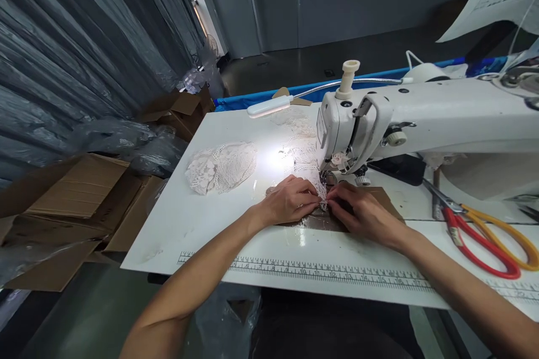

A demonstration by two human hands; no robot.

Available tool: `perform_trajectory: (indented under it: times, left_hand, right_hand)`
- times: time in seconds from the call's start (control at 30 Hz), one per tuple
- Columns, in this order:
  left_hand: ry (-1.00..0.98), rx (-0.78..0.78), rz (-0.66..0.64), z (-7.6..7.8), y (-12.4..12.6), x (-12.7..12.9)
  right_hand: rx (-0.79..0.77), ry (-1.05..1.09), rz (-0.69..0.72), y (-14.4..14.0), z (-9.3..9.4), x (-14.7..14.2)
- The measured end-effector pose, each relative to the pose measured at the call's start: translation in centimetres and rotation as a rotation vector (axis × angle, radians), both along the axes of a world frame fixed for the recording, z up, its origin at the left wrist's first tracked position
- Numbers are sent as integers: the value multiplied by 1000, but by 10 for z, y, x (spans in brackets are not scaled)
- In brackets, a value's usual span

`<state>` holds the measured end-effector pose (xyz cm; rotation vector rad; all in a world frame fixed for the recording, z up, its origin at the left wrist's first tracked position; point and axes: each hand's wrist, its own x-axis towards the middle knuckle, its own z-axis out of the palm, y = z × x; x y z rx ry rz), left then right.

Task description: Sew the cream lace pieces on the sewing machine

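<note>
A strip of white lace point(304, 152) runs from behind the sewing machine point(442, 115) toward me, past the needle area. My left hand point(292, 200) pinches the near end of the lace from the left. Facing it, my right hand point(357, 207) has its thumb and fingers closed on the same end, just in front of the presser foot. Both hands rest over a brown cardboard piece point(381, 202) on the table. The fingertips nearly meet, and the exact edge between them is too small to make out.
A bundle of lace point(223, 167) lies left on the white table point(168, 235). Scissors point(480, 235) with red and orange handles lie at right, near a dark phone point(400, 168). A lit lamp point(269, 106) hangs above. Cardboard boxes point(80, 188) stand on the floor at left.
</note>
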<state>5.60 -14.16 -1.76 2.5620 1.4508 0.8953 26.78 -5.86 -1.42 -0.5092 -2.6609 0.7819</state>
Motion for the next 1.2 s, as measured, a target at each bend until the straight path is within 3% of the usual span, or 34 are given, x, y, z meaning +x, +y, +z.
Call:
perform_trajectory:
  times: [0.1, 0.23, 0.4, 0.5, 0.63, 0.93, 1.07, 1.13, 1.2]
  left_hand:
    - [-163, 2, 10, 3, 0, 1]
    - [-266, -10, 23, 4, 0, 1]
    - [-312, 52, 85, 1, 2, 1]
    - [-320, 81, 91, 0, 3, 0]
    - [-253, 60, 27, -1, 3, 1]
    - [43, 91, -55, -5, 3, 2]
    - [193, 149, -87, -3, 2, 1]
    - [254, 167, -109, -2, 2, 0]
    - [296, 188, -110, -1, 2, 0]
  right_hand:
    - [86, -2, -52, -1, -5, 3]
    - [207, -24, -18, -3, -13, 3]
    - [139, -49, -87, -3, -15, 4]
    - [186, -31, -20, -4, -15, 5]
    - [292, -65, 6, -9, -14, 5]
    - [313, -102, 4, -27, -8, 14]
    - [107, -108, 102, -8, 6, 17]
    - [46, -124, 54, 7, 9, 14]
    - [83, -170, -73, 19, 4, 10]
